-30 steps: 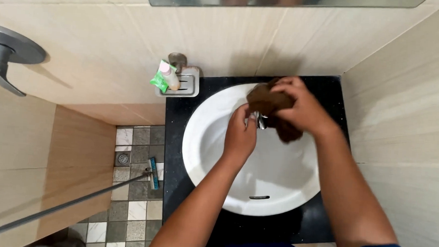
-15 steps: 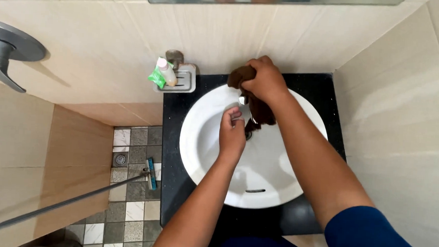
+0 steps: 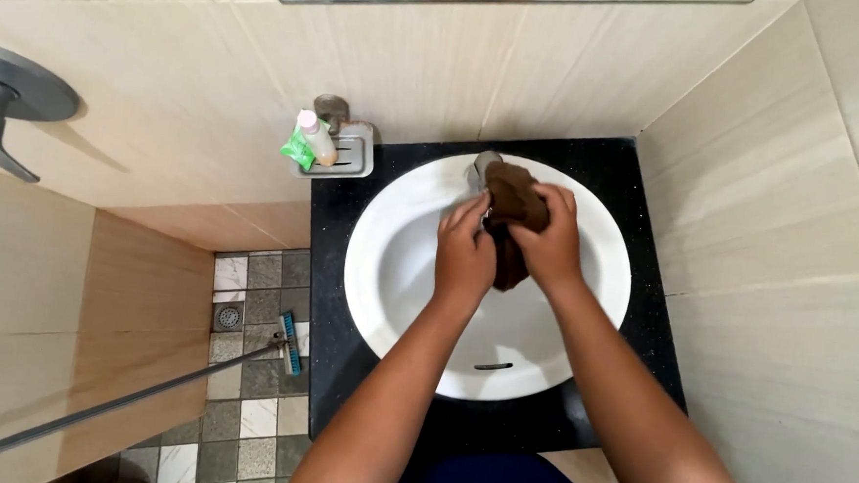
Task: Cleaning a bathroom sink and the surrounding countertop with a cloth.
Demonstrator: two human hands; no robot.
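A person's two bare hands meet over a round white basin (image 3: 399, 269) set in a black counter (image 3: 334, 295), working a dark brown cloth (image 3: 512, 199) around the tap (image 3: 482, 166) at the back of the bowl. The right hand (image 3: 550, 243) has its fingers closed over the cloth, which is bunched on top of the tap and hangs down between the two hands. The left hand (image 3: 463, 258) is curled shut against the cloth's hanging end, thumb and fingers pinching it beside the tap. The step in hand looks like wiping or rubbing the tap with the cloth; the tap itself is mostly hidden, so how much of it has been covered cannot be told. A next move would call for a firm hold with both hands while the cloth is drawn around or along the metal, with care not to let the loose end drop into the bowl. The cloth's long axis runs from the back wall toward the person, its bunched end up at the tap and its tail pointing down into the basin. A soap dish (image 3: 346, 154) with a small bottle (image 3: 315, 138) sits on the wall to the left, and a brush (image 3: 289, 342) lies on the tiled floor (image 3: 243, 428) below.
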